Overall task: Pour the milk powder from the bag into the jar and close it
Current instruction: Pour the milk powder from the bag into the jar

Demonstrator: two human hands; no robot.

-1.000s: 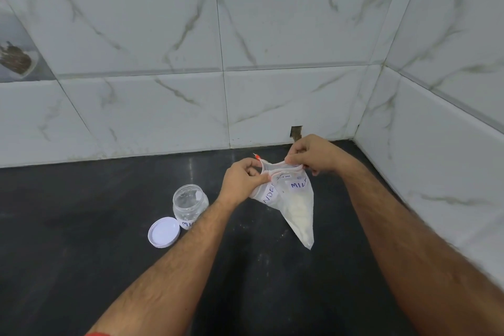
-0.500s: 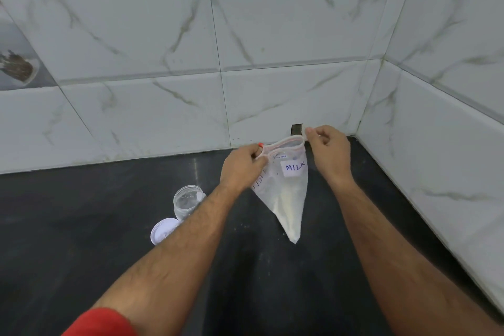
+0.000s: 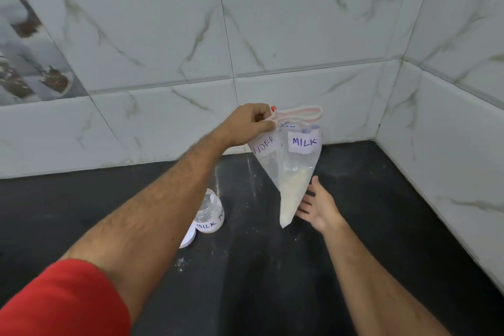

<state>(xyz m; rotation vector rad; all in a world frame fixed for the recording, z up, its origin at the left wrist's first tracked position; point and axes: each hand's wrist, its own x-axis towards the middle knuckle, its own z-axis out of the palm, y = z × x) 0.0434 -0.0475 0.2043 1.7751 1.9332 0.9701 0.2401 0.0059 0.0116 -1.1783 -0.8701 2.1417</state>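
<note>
So: left hand [image 3: 252, 124] pinches bag [image 3: 293, 163] top corner; right hand [image 3: 317, 206] spread wide, holds nothing, just beside bag's pointy bottom. Bag soft, floppy, light; cup bottom.

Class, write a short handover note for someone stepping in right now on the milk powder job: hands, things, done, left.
Left hand pinches the bag by its top corner; the bag hangs in the air, powder settled at its low tip.
Right hand is open, beside the bag's tip.
Jar stands open on the counter, lid lying beside it.
Done: lid off.
Left: pour the powder, close the jar.
</note>
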